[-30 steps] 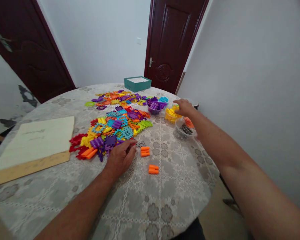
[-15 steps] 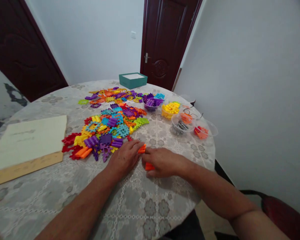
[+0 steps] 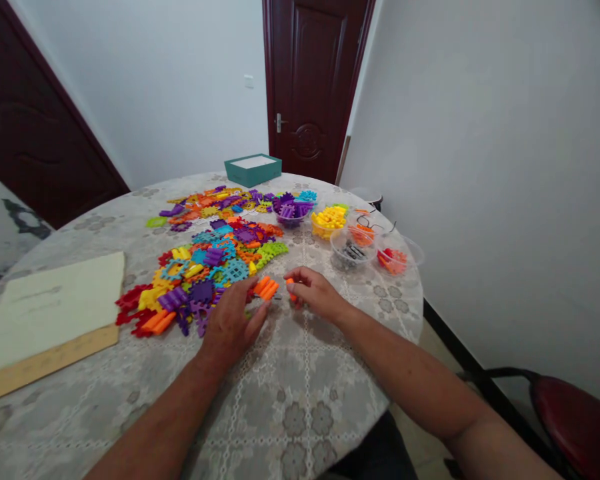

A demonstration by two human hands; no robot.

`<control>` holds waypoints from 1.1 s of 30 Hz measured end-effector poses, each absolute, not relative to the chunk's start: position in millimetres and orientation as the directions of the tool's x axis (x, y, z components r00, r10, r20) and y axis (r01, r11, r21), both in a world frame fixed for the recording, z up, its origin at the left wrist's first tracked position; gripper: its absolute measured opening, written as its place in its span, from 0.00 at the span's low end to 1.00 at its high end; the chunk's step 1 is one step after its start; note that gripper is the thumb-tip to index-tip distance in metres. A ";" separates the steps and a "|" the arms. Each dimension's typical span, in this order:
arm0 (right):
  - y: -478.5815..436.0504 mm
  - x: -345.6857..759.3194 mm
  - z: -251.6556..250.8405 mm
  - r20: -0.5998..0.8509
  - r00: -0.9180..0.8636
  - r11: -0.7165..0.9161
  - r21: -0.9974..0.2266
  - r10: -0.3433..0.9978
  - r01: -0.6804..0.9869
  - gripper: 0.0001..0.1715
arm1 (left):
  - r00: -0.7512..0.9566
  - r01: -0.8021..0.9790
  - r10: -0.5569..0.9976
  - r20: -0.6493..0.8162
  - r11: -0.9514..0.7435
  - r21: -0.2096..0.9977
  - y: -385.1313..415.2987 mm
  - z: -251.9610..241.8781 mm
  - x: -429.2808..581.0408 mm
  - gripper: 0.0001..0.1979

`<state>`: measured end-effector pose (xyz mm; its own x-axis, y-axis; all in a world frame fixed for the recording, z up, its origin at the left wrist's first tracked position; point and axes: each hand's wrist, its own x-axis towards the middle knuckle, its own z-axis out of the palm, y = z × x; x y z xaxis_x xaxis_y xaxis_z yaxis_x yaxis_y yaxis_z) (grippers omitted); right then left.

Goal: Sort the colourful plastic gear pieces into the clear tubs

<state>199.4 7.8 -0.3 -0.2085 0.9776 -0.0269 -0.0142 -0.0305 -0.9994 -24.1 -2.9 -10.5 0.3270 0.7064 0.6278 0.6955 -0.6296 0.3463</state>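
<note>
A heap of colourful plastic building pieces (image 3: pixel 215 257) lies in the middle of the round table (image 3: pixel 300 400). My left hand (image 3: pixel 230 323) rests flat beside the heap with fingers spread, its fingertips next to a pair of orange tube pieces (image 3: pixel 266 288). My right hand (image 3: pixel 313 293) is just right of those tubes, fingers curled around a small orange piece (image 3: pixel 291 283).
Clear bowls hold sorted pieces: purple (image 3: pixel 290 211), yellow (image 3: pixel 329 221), dark ones (image 3: pixel 349 253), orange-red (image 3: pixel 393 260). A teal box (image 3: pixel 253 169) stands at the far edge. A cardboard sheet (image 3: pixel 40 320) lies at left. A red chair seat (image 3: pixel 575 407) is at right.
My right hand came back from the bowls to the orange pieces near my left hand and picked one up. The second orange pair no longer lies on the cloth. The view shifted left.
</note>
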 end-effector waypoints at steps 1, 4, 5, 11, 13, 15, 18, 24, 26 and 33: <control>6.8 196.0 -2.0 -0.050 -0.229 -0.069 -0.995 0.972 -0.077 0.21 | 0.342 0.681 0.689 0.639 -0.650 0.337 -5.6 -9.2 -22.7 0.22; 0.1 187.2 -3.7 -0.067 -0.362 -0.149 -0.967 0.930 -0.205 0.24 | 0.441 0.618 0.620 0.649 -0.734 0.282 -12.2 -7.9 -17.8 0.19; -2.6 185.3 -3.6 -0.062 -0.397 -0.151 -0.969 0.916 -0.196 0.24 | 0.458 0.607 0.609 0.647 -0.747 0.273 -13.5 -8.0 -16.4 0.18; -6.7 185.2 -9.5 -0.057 -0.365 -0.029 -0.996 0.929 0.083 0.15 | 0.495 0.585 0.602 0.626 -0.764 0.273 -14.6 -9.6 -13.3 0.16; -3.1 188.5 -12.5 -0.039 -0.287 -0.014 -0.996 0.957 0.089 0.13 | 0.488 0.601 0.613 0.621 -0.752 0.270 -12.8 -9.1 -16.1 0.15; 1.9 193.8 -13.7 -0.020 -0.183 -0.008 -0.998 0.983 0.062 0.15 | 0.426 0.664 0.651 0.628 -0.696 0.272 -9.1 -7.1 -22.6 0.11; 9.6 204.4 -11.6 -0.010 -0.046 -0.006 -0.998 0.999 0.067 0.21 | 0.261 0.777 0.702 0.663 -0.560 0.287 -1.0 -2.1 -38.3 0.08; 18.0 216.1 -11.7 -0.023 0.009 -0.024 -0.987 1.000 0.161 0.21 | 0.168 0.824 0.751 0.639 -0.463 0.327 9.4 1.7 -61.9 0.09; 18.3 215.4 -14.2 -0.023 0.012 -0.025 -0.983 1.000 0.183 0.22 | 0.163 0.818 0.754 0.636 -0.463 0.340 10.7 2.6 -64.5 0.09; 14.9 211.5 -11.2 -0.055 -0.002 -0.053 -0.970 0.998 0.238 0.19 | 0.145 0.860 0.818 0.557 -0.383 0.338 -1.2 28.4 -79.2 0.09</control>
